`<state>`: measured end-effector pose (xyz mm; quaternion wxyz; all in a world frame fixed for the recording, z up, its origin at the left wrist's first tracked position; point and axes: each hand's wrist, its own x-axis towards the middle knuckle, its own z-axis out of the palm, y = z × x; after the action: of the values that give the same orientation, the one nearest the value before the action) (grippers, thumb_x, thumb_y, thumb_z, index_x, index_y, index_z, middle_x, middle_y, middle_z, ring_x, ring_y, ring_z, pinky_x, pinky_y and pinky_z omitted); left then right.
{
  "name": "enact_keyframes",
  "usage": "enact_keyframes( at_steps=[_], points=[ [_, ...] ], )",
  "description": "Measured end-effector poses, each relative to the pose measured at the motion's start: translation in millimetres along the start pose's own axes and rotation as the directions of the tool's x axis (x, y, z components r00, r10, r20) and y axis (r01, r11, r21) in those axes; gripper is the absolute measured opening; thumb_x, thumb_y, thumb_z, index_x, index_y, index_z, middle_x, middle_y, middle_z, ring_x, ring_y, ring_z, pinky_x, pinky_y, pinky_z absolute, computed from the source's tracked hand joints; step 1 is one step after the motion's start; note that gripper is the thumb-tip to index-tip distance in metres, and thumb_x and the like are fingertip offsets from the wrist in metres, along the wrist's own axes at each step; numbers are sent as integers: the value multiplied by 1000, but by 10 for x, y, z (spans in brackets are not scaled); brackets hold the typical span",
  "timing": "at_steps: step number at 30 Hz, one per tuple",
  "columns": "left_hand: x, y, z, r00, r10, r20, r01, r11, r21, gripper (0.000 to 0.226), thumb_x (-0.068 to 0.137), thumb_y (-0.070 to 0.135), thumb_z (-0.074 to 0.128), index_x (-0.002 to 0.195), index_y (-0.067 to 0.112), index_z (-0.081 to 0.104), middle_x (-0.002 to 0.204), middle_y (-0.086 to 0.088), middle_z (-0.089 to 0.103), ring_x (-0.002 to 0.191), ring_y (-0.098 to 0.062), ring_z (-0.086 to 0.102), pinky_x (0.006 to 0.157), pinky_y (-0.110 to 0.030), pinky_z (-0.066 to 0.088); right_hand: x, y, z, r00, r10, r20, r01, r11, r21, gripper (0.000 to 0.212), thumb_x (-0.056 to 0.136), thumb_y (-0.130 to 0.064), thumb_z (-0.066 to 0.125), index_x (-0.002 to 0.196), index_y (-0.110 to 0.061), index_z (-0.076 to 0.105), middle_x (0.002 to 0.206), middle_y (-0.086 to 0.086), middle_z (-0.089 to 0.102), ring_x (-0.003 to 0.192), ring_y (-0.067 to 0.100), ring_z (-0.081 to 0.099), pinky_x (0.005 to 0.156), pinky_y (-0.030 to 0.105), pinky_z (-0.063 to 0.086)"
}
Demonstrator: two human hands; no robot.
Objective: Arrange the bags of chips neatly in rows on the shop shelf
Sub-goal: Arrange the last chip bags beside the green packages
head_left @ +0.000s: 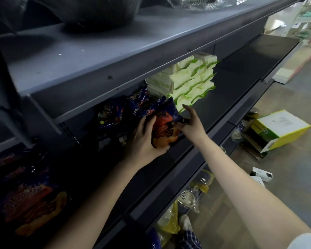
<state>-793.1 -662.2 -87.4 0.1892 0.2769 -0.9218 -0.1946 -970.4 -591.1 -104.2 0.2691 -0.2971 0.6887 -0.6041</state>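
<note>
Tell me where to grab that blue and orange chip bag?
Grip the chip bag by its two side edges, one hand coming from each side, like the left hand and right hand here. It stands upright and puffy, so squeezing its face could crush chips.

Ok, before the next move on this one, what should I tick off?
1. Left hand grips the chip bag: ok.
2. Right hand holds the bag's right edge: ok.
3. Bag base on the shelf: cannot tell, hands hide it.
4. Bag clear of the wipes stack: cannot tell, its top corner is close.
5. Bag lined up with the bags behind: cannot tell, too dark.
</note>
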Motion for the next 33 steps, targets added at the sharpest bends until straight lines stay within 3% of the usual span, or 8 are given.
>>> enact_keyframes(
  at_steps=[4,7,11,15,18,21,27,33],
  points=[
    [-100,1,-398,980,-57,-191,13,975,-223,92,73,49,71,146,25,21,153,-5,20,139,-21,26,108,-35,33,-138,-293,-75,992,-123,18,122,992,40,67,83,-6,69,135,-33,38,98,9,64,81,14,64,66,20,53],
    [-199,-43,-632,953,-222,-205,116,896,-430,91,74,41,73,146,27,20,150,-1,28,132,-18,37,103,-34,39,-272,-483,89,977,-194,90,182,976,120,62,82,-8,71,129,-37,44,89,9,63,80,15,61,75,32,52],
    [-427,-178,-883,892,-451,-23,261,558,-788,94,68,49,76,143,29,23,141,2,42,123,-19,49,92,-32,49,-511,-671,544,944,-279,174,225,934,277,60,81,-1,69,130,-27,45,128,11,57,117,22,57,93,37,51],
    [-816,-375,-1118,857,-516,-18,210,379,-901,66,64,42,79,122,28,53,111,4,67,103,-17,65,86,-37,53,-792,-776,1050,872,-327,365,218,926,309,55,84,-3,65,127,-29,44,115,4,63,108,14,61,96,38,48],
    [-1164,-536,-1334,793,-589,-159,185,480,-858,71,61,40,80,124,24,53,108,6,66,99,-12,65,83,-30,53,-955,-826,1401,814,-285,506,154,946,285,55,81,-17,70,126,-34,43,121,3,62,113,14,59,99,38,45],
    [-1538,-670,-1528,750,-615,-244,238,596,-767,64,65,40,80,121,27,52,111,7,64,103,-13,61,87,-30,50,-1159,-889,1780,736,-296,608,234,955,182,81,70,-43,78,138,-25,37,130,-5,57,122,8,52,104,35,41],
    [-2229,-847,-1777,641,-680,-356,240,618,-748,31,78,21,73,98,34,52,97,16,63,89,3,60,78,-14,50,-1595,-885,2449,635,-353,687,300,932,201,61,75,-17,77,126,-24,44,115,-10,62,106,1,60,92,22,49],
    [-2627,-879,-1719,589,-693,-415,238,639,-731,37,79,16,72,108,29,51,99,16,63,83,12,61,72,-7,47,-1889,-716,2693,614,-361,702,282,931,233,52,76,-12,76,112,-36,47,110,-10,63,101,1,62,86,22,51]
  ],
)
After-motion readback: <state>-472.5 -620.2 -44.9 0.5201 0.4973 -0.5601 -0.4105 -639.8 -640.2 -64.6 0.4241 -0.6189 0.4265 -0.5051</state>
